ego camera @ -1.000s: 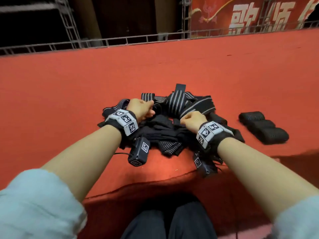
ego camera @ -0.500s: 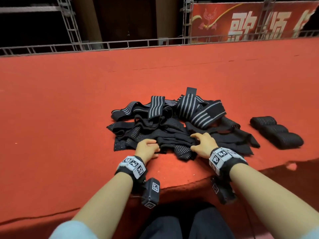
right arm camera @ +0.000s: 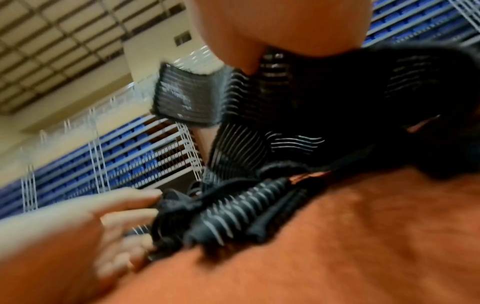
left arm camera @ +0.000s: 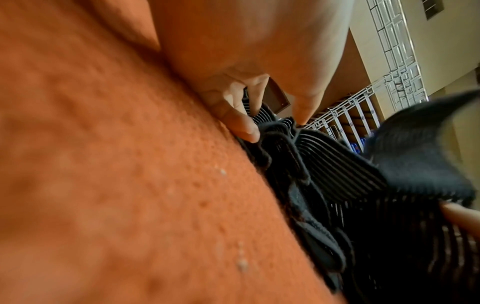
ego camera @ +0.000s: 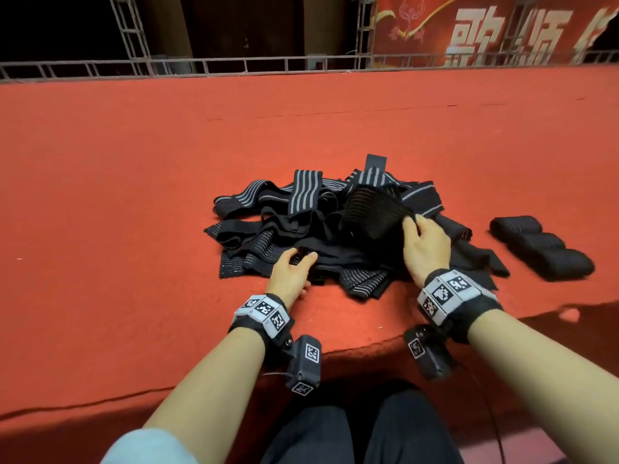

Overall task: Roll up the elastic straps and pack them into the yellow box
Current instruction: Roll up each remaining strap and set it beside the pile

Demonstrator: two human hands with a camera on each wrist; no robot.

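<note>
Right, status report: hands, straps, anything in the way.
Left hand pinching the loose black striped elastic straps. Right hand lifting one black strap. Three rolled black straps set aside on the right. Yellow box not in view.

Our left hand (ego camera: 291,274) lay low at centre frame, fingers curled and pinching fabric; right of it, our raised right hand (ego camera: 425,249) gripped fabric too.

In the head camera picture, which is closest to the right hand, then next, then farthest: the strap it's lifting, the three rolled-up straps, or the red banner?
From the right hand, in the head view:
1. The lifted strap, pinched in its fingers, just left of it.
2. The three rolled straps, lying on the red carpet to its right.
3. The red banner, far back behind the railing.
</note>
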